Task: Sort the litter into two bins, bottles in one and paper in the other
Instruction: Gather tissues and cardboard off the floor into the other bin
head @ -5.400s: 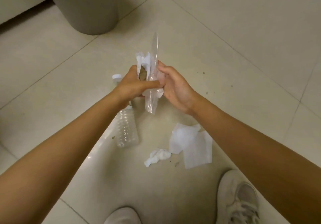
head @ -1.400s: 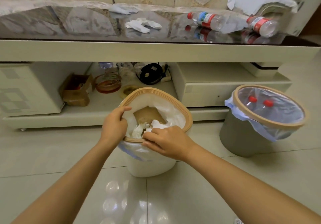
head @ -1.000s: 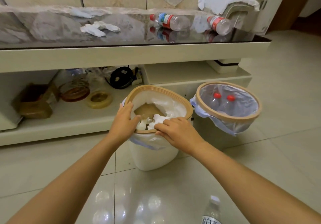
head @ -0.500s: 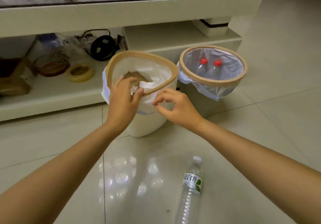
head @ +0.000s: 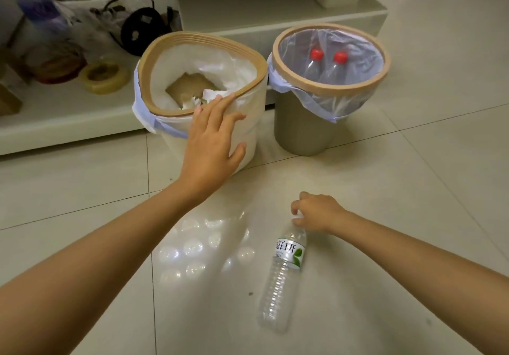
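A clear plastic bottle (head: 283,272) with a white and green label lies on the tiled floor, cap end away from me. My right hand (head: 316,211) is curled over its cap, fingertips pinched on it. My left hand (head: 212,145) hovers open, fingers spread, over the front rim of the white bin (head: 248,123), holding nothing. That bin holds crumpled white paper (head: 212,95) and a brown cardboard piece (head: 190,84). To its right stands the grey bin (head: 303,134), lined with a clear bag, with two red-capped bottles (head: 316,54) inside.
Behind the bins runs a low cream shelf (head: 68,117) with a tape roll (head: 104,76), a black cable reel (head: 140,29) and other clutter. Glossy floor tiles (head: 413,189) stretch to the right of and in front of the bins.
Both hands have left the white bin's rim and the paper is inside. My right hand dropped to the bottle's cap on the floor. My view tilted down.
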`<state>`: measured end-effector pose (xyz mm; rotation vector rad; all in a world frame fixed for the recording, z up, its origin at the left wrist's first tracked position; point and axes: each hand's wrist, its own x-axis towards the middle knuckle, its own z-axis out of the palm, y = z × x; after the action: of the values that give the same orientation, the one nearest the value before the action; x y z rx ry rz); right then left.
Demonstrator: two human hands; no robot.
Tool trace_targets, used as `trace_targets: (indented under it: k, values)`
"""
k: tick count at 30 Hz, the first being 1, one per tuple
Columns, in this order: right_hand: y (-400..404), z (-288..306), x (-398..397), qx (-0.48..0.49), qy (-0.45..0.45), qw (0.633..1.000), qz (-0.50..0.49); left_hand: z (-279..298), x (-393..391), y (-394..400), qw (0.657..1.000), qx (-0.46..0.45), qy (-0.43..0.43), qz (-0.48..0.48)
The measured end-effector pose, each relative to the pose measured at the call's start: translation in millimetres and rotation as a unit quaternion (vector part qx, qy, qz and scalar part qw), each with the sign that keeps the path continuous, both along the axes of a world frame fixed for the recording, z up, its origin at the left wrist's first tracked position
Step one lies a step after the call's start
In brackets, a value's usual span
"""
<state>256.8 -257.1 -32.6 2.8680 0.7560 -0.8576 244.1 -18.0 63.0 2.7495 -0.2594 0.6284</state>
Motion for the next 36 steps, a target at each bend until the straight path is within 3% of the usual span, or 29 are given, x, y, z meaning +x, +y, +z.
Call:
trace_targets:
  k: [10,19,23,30,33,36]
  values:
    - [21.0,-26.0,-10.2,0.099,0.060,0.970,-0.212,2.5,0.5,-1.6,0.999,0.024,0.009,0.025]
    - [15.3,-27.2,-16.7,0.202,0.075,0.929,-0.302,11.7,-0.7,0.9,0.999,-0.035,0.025,0.021]
    - [20.4,-24.2,-21.6,0.114,0.057,0.955,-0.269,11.5,-1.1,-0.6,0.998,-0.034,0.037,0.031]
    - [82.8,-37.6,-58.3,0.091,0.113,0.965,-0.217,9.1,-0.6,-1.3,0.998,-0.009,0.043,0.041]
    - [90.3,-35.3,-51.7,0.136,0.123,0.951,-0.249,6.8,0.2,1.1,0.998,0.015,0.040,0.038]
    - [80.2,-11.7,-29.9,0.245,0.109,0.924,-0.272,5.4,0.8,4.4,0.998,0.032,0.035,0.034]
